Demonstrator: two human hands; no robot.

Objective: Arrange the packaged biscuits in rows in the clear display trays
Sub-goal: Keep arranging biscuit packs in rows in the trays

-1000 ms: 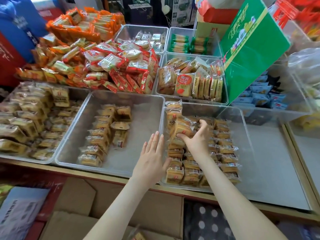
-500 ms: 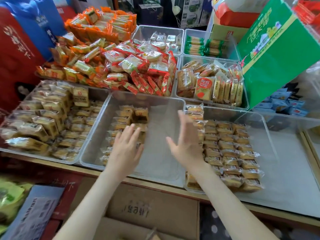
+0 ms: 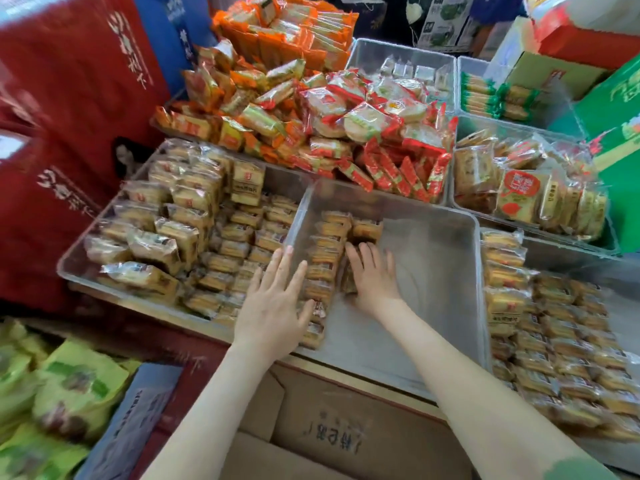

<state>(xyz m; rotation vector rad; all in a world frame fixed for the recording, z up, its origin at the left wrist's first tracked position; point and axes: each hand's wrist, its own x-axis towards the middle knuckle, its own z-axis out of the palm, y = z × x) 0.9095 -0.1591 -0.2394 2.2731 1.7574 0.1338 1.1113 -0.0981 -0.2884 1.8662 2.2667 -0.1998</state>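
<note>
Fingers [image 3: 367, 259]: straight and loose on both hands, gripping nothing
Left hand [image 3: 273, 306]: over the middle tray [image 3: 433, 271] left wall
Right hand [image 3: 375, 282]: flat on biscuits [image 3: 325, 258]
Biscuits: two rows, left side of that tray

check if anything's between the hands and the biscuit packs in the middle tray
Nothing visible: left hand and right hand lie on the biscuit packs, and the middle tray floor beside them is bare.

Red bags [image 3: 69, 140] with white lettering fill the left side, and green packets [image 3: 55, 393] are heaped below them. A brown cardboard box [image 3: 332, 431] sits low in the foreground. A green carton [image 3: 616, 105] stands far right.
</note>
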